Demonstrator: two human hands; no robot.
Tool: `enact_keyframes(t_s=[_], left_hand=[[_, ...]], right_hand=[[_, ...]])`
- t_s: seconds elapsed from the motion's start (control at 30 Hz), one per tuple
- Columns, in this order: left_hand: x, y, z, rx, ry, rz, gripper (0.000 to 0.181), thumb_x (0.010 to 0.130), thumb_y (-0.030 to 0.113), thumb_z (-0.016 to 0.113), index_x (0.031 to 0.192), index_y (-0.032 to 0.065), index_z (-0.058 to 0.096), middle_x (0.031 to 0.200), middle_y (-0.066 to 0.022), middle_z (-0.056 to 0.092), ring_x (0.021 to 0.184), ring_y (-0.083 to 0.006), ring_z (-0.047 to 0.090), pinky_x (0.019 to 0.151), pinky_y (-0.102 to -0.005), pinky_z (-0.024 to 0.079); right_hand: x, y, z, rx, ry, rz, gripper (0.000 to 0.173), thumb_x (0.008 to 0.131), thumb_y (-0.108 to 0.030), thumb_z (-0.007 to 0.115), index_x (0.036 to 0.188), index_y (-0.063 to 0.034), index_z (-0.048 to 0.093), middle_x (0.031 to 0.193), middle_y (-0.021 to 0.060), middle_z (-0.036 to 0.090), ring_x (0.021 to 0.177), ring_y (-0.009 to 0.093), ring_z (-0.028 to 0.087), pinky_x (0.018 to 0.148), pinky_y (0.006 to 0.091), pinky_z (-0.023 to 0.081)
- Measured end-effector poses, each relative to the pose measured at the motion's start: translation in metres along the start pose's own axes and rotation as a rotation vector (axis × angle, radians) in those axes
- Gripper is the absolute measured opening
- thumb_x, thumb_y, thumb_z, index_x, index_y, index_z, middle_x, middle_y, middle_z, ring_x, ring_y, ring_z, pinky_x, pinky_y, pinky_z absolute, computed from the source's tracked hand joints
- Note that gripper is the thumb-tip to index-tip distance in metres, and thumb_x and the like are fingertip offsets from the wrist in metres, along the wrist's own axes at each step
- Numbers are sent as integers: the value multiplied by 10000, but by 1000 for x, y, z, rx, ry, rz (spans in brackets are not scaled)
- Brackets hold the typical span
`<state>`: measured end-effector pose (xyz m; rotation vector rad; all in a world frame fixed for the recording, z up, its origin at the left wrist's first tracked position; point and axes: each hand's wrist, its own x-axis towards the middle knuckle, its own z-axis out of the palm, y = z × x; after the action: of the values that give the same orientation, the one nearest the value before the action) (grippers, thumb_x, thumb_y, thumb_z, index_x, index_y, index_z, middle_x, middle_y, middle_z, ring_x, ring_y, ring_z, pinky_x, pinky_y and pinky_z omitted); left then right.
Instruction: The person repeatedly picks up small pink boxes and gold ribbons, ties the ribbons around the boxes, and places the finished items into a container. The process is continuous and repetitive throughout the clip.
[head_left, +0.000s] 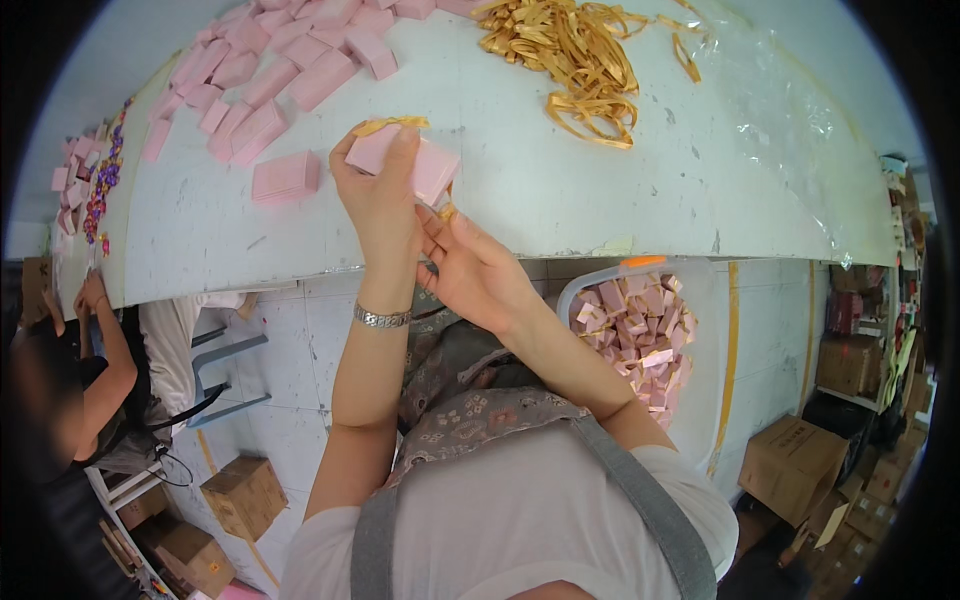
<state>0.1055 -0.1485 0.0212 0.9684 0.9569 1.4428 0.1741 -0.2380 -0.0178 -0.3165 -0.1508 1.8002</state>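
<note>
My left hand grips a small pink box above the table, its thumb across the top face. A gold ribbon runs over the far edge of this box. At the near right corner my right hand pinches the ribbon between thumb and fingers. Another pink box lies just left of my left hand. Beyond it a heap of pink boxes covers the back left of the table. A pile of gold ribbon loops lies at the back right.
Below the table edge, at right, a clear plastic bin holds many ribboned pink boxes. Clear plastic film lies on the table's right. A co-worker is at far left, near wrapped candies. Cardboard boxes stand on the floor.
</note>
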Motion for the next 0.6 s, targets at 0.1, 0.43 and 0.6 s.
enact_keyframes(t_s=[0.1,0.43,0.6], left_hand=[[1,-10,1,60,-14,68,453,795,111,680,1121,-12,391,1053,-125,504,934,-169,529,789,-289,476],[-31,2,-14,130,2,1,451,796,94,673,1143,14,395,1105,-117,477,1006,-182,503,853,-313,450],[-35,8,-19,686,-469,604,502,836,175,636,1253,25,401,1208,-147,461,1161,-267,429,951,-375,397]], right_hand=[[-5,-1,6,18,32,-16,491,905,-363,531,1319,-137,393,1282,-28,449,1169,124,379,996,328,268],[-51,-36,3,-1584,360,-1012,416,797,30,602,1209,18,549,1302,120,464,1070,189,527,858,311,457],[-111,-100,-14,-1293,194,-402,491,727,10,677,1202,26,555,1137,126,599,1020,181,558,881,274,426]])
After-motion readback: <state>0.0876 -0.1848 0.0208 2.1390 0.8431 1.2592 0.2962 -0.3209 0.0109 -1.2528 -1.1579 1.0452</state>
